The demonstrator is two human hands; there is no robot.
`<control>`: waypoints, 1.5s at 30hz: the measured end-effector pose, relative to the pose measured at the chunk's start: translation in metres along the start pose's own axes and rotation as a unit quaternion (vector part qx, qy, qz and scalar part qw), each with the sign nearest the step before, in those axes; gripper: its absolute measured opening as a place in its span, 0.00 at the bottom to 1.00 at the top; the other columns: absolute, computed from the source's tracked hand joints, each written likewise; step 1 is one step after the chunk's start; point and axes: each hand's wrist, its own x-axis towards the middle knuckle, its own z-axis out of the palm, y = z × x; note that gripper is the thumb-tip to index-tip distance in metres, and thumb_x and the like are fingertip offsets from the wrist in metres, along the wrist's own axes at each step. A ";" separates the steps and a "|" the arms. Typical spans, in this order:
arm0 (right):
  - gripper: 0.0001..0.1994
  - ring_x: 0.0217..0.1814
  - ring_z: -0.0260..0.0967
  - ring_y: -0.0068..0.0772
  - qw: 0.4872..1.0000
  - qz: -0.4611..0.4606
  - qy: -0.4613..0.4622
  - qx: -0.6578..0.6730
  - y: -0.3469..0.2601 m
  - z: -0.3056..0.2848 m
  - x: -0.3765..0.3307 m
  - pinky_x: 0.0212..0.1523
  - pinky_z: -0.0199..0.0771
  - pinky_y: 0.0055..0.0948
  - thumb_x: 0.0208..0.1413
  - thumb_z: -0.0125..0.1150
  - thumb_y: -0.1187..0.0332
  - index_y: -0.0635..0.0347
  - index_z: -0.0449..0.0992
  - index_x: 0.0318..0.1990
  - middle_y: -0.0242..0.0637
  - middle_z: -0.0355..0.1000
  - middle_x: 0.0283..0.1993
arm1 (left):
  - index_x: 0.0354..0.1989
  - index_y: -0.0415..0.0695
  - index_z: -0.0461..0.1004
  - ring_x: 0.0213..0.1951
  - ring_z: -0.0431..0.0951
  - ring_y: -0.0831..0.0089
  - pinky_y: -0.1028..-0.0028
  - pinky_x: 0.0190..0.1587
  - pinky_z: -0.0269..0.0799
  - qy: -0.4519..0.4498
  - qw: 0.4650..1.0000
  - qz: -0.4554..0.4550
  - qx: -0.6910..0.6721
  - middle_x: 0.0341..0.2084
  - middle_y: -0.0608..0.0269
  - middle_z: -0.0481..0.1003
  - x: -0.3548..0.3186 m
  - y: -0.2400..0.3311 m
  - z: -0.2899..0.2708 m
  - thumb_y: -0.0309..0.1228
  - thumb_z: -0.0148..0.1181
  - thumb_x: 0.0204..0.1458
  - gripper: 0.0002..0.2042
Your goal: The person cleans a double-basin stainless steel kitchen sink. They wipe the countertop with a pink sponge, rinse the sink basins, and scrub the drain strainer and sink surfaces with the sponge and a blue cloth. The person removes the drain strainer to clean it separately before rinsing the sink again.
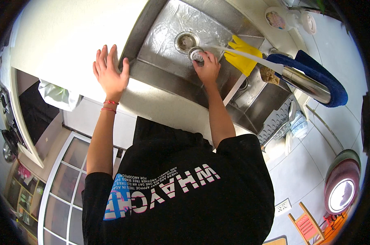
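My left hand point(112, 75) lies on the pale countertop point(76, 49) left of the sink, its fingers spread and nothing in it. Two thin red bracelets circle that wrist. Inside the steel sink basin point(158, 55), my right hand point(208, 69) grips a small round metal sink strainer point(196, 54) between thumb and fingers. The strainer is just right of and nearer to me than the round drain point(187, 41). A thin sheet of water covers the basin floor around the drain. The strainer's underside is hidden.
Yellow rubber gloves point(243, 55) drape over the divider to the right. A metal faucet point(305, 83) with a blue cloth point(336, 81) runs a stream of water into the basin. Bowls point(299, 124) sit in a rack beyond the second basin. A white plastic bag point(59, 94) hangs at left.
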 end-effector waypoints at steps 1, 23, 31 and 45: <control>0.28 0.61 0.60 0.44 0.999 0.029 0.015 0.028 -0.002 0.002 -0.003 0.56 0.58 0.57 0.39 0.70 0.59 0.43 0.72 0.53 0.36 0.64 0.59 | 0.61 0.53 0.66 0.67 0.54 0.56 0.53 0.67 0.42 -0.002 1.000 0.000 0.001 0.63 0.57 0.60 0.000 0.001 -0.001 0.44 0.56 0.54 0.25; 0.34 0.49 0.71 0.52 0.984 0.148 0.091 0.047 0.001 -0.002 0.029 0.49 0.63 0.54 0.30 0.76 0.52 0.56 0.73 0.49 0.44 0.75 0.45 | 0.60 0.53 0.67 0.67 0.54 0.56 0.51 0.67 0.41 0.000 1.000 -0.004 -0.011 0.63 0.57 0.60 0.000 0.001 0.001 0.43 0.57 0.52 0.26; 0.33 0.45 0.73 0.54 0.981 0.119 0.143 0.048 0.002 -0.009 0.032 0.46 0.69 0.48 0.31 0.77 0.52 0.60 0.74 0.47 0.48 0.76 0.41 | 0.61 0.54 0.66 0.67 0.53 0.56 0.51 0.67 0.41 0.001 1.000 0.005 -0.012 0.63 0.57 0.60 -0.001 -0.001 0.001 0.43 0.57 0.52 0.26; 0.31 0.49 0.73 0.33 0.714 0.408 -0.232 0.520 0.007 0.002 0.041 0.50 0.66 0.40 0.42 0.71 0.48 0.56 0.73 0.50 0.38 0.75 0.45 | 0.60 0.54 0.67 0.67 0.54 0.56 0.51 0.67 0.41 0.000 1.000 -0.004 -0.011 0.63 0.57 0.60 -0.001 -0.001 0.001 0.44 0.57 0.51 0.26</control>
